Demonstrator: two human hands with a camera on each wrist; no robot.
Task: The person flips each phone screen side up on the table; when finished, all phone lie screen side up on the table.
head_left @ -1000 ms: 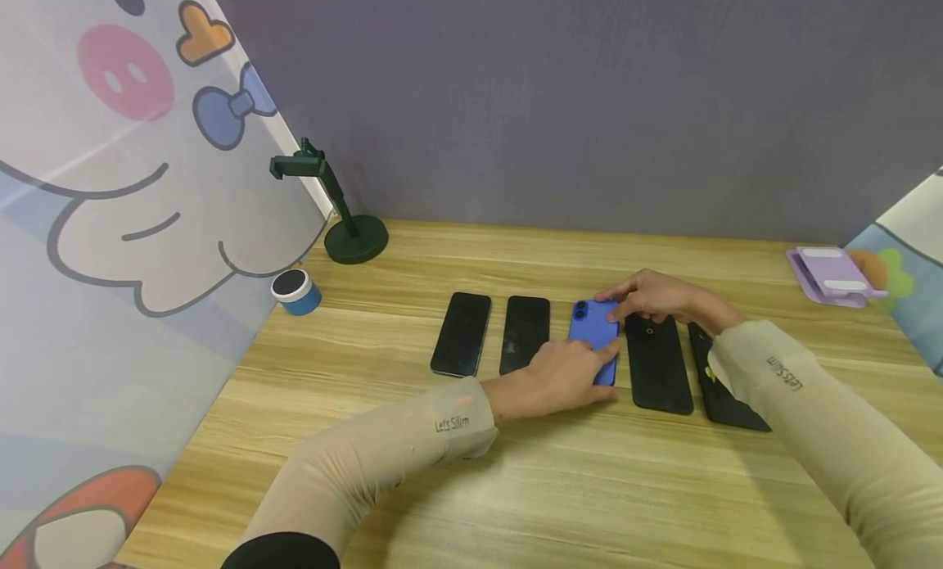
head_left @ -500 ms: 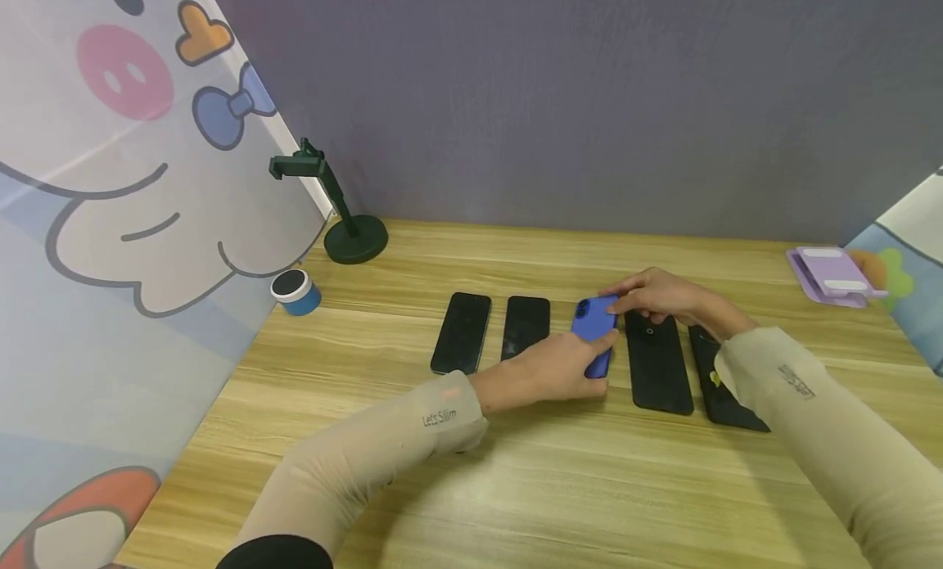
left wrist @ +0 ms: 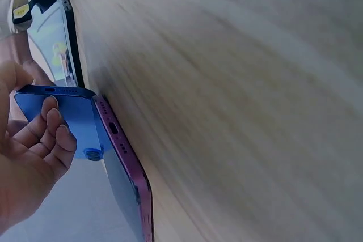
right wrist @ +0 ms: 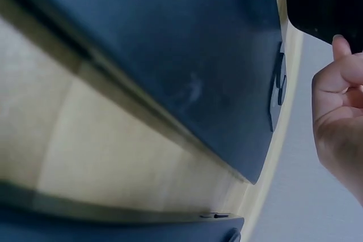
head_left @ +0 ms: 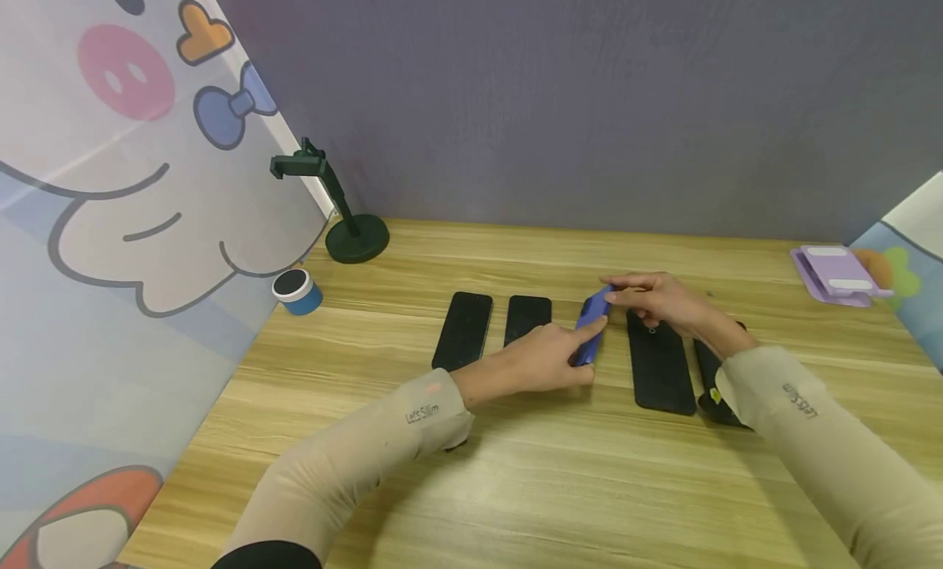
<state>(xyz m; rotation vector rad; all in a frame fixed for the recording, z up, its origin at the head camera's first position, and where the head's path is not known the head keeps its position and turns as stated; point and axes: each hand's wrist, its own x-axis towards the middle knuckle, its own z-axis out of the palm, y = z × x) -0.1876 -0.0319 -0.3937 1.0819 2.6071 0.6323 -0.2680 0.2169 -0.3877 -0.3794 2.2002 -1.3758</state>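
A blue phone (head_left: 592, 311) stands tilted up on its long edge in the head view. My left hand (head_left: 541, 359) grips its near end, index finger stretched along it; the left wrist view has the hand's (left wrist: 34, 162) other fingers curled at the blue back (left wrist: 84, 128). The far end is pinched by my right hand (head_left: 663, 303). In the right wrist view, that hand (right wrist: 343, 111) touches a dark surface (right wrist: 323, 4) at the top right corner.
Two black phones (head_left: 462, 331) (head_left: 529, 313) lie left of the blue one, and two more (head_left: 659, 368) (head_left: 710, 381) to its right. A dark green stand (head_left: 357, 238), a blue jar (head_left: 300, 297) and a lilac holder (head_left: 836, 274) are farther out.
The blue phone has gone from lying flat to tilted up on edge. My left hand has shifted left with it. The rightmost black phone now looks narrower beside my right sleeve.
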